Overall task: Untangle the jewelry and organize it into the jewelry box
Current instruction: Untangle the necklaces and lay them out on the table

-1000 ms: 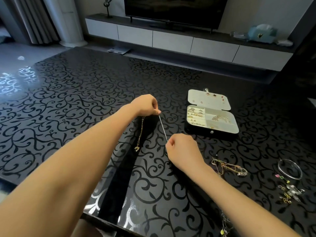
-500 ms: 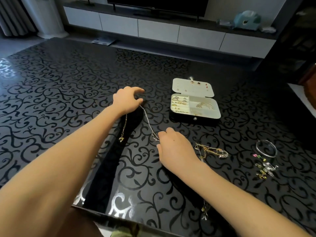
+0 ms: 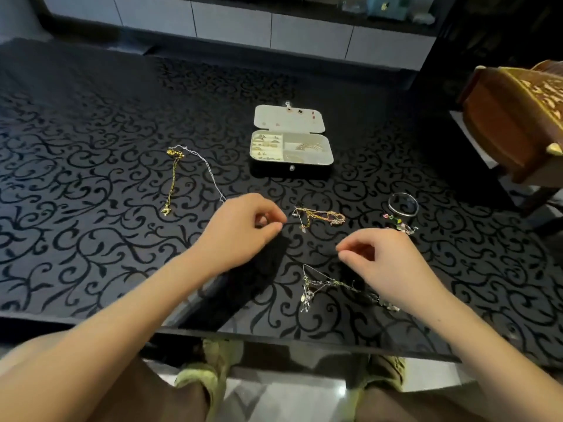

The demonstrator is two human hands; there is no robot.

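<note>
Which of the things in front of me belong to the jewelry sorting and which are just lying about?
For the job: jewelry box, gold chain, silver chain, gold tangle, silver tangle, bangle, small coloured pieces.
Just lying about: carved wooden furniture, white cabinet, teal object on it.

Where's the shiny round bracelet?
Head view: the silver round bangle lies on the right side of the black patterned table, beyond the right hand, just behind small colourful charms.
</note>
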